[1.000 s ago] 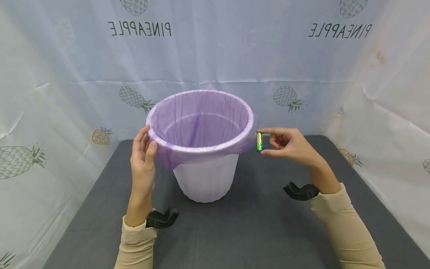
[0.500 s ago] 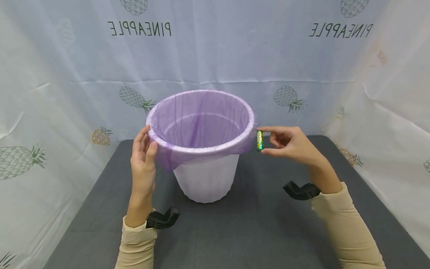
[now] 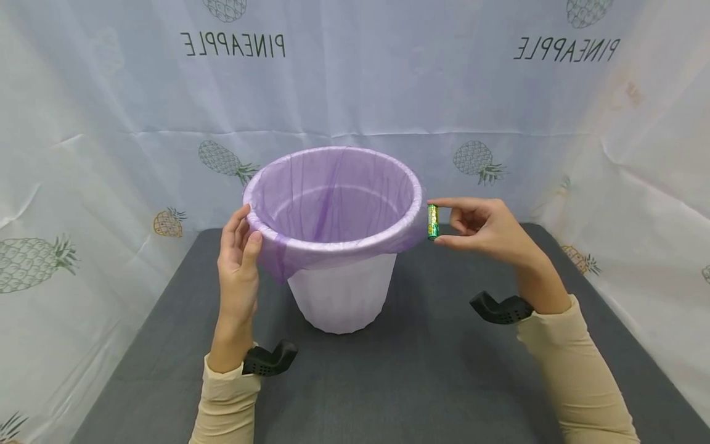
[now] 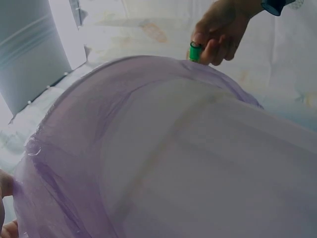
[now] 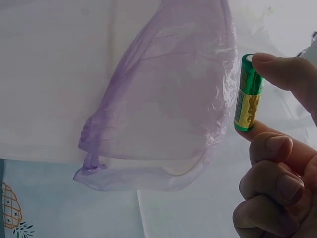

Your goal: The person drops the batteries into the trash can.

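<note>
A white trash can (image 3: 341, 296), lined with a thin purple plastic bag (image 3: 344, 246) folded over its rim, stands upright. My left hand (image 3: 237, 277) holds the can's left rim through the bag, fingers behind and thumb in front; only bits of fingertips show in the left wrist view. Beside the right rim, my right hand (image 3: 488, 228) pinches a small green and gold battery (image 3: 432, 222) by its two ends between thumb and index finger. The battery is nearly upright, outside the can. In the right wrist view the other fingers curl beneath the battery (image 5: 249, 94).
A dark grey tabletop (image 3: 355, 394) lies under the can. White curtains (image 3: 355, 74) printed with pineapples hang behind and at both sides. Black camera mounts (image 3: 272, 357) are on both wrists.
My right hand has risen slightly, with the battery still pinched beside the rim. My left hand and the trash can keep their places; the head view has shifted a little.
</note>
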`<state>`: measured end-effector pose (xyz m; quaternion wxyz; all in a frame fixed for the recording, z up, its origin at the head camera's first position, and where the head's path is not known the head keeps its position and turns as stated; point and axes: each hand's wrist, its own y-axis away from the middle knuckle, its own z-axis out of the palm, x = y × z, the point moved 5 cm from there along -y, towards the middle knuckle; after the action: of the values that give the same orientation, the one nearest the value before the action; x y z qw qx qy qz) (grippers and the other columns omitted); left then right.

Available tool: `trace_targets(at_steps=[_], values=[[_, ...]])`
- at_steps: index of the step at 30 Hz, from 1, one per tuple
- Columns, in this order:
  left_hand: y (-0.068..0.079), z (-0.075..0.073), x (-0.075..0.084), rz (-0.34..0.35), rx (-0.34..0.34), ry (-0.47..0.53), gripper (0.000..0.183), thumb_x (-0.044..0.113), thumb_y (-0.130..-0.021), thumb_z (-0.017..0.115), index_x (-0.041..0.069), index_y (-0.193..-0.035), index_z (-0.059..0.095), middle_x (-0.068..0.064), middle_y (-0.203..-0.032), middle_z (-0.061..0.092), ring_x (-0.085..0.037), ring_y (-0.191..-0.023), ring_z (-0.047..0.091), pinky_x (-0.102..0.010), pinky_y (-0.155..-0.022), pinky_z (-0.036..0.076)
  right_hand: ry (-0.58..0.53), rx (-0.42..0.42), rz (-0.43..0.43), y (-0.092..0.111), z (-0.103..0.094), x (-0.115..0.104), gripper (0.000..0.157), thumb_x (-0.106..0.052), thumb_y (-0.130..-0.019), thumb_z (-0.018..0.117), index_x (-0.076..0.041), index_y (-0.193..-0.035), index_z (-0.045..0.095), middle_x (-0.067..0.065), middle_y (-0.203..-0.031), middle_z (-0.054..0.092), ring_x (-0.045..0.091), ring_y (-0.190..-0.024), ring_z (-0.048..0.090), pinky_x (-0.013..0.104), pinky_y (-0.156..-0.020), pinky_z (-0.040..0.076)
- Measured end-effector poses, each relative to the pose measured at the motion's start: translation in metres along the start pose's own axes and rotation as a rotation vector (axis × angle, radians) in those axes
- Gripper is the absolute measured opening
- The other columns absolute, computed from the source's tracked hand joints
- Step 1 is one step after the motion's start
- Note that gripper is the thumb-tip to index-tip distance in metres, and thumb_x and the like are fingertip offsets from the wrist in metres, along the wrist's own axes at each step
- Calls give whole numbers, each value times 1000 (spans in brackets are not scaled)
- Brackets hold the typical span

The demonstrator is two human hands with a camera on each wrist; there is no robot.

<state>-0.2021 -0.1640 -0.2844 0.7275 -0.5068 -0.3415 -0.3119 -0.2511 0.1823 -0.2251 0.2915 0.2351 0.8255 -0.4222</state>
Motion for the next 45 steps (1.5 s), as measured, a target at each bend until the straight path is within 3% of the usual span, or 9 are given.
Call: trace_targets(at_steps=[15, 18, 29, 37, 45], values=[[-1, 2, -1, 7, -1, 4, 43, 7, -95, 47, 12, -138, 45, 4, -128, 53, -10, -121, 46, -18, -102, 36, 4, 17, -7, -20, 7, 2, 47, 16, -72, 71, 5, -117, 64, -1, -61, 35, 7, -54, 31, 26, -47, 27], [0, 2, -2, 4, 1, 4, 43, 7, -95, 47, 12, -138, 45, 4, -128, 53, -10, -121, 45, -17, -101, 36, 11, 32, 39, -26, 9, 3, 44, 14, -73, 71, 6, -116, 64, -4, -60, 34, 6, -53, 31, 25, -48, 27], [3, 3, -4, -8, -8, -3, 43, 7, -95, 47, 12, -138, 45, 5, -129, 53, -11, -121, 46, -17, -101, 37, 16, 100, 335, -32, 13, 15, 38, -6, -81, 73, 4, -116, 66, -12, -60, 46, 2, -54, 38, 20, -50, 31], [5, 1, -3, 12, -1, -23, 42, 8, -95, 48, 13, -137, 46, 5, -129, 53, -10, -122, 46, -16, -102, 36, -4, 118, 345, -32, 16, 18, 36, -5, -81, 72, 5, -116, 66, -14, -60, 49, 0, -55, 40, 19, -51, 32], [8, -2, 0, 124, -22, -101, 41, 4, -94, 52, 7, -134, 50, 3, -126, 56, -8, -119, 53, -14, -102, 41, -33, 121, 341, -31, 18, 21, 40, -5, -83, 71, 7, -120, 63, -13, -62, 48, 1, -56, 38, 19, -50, 31]])
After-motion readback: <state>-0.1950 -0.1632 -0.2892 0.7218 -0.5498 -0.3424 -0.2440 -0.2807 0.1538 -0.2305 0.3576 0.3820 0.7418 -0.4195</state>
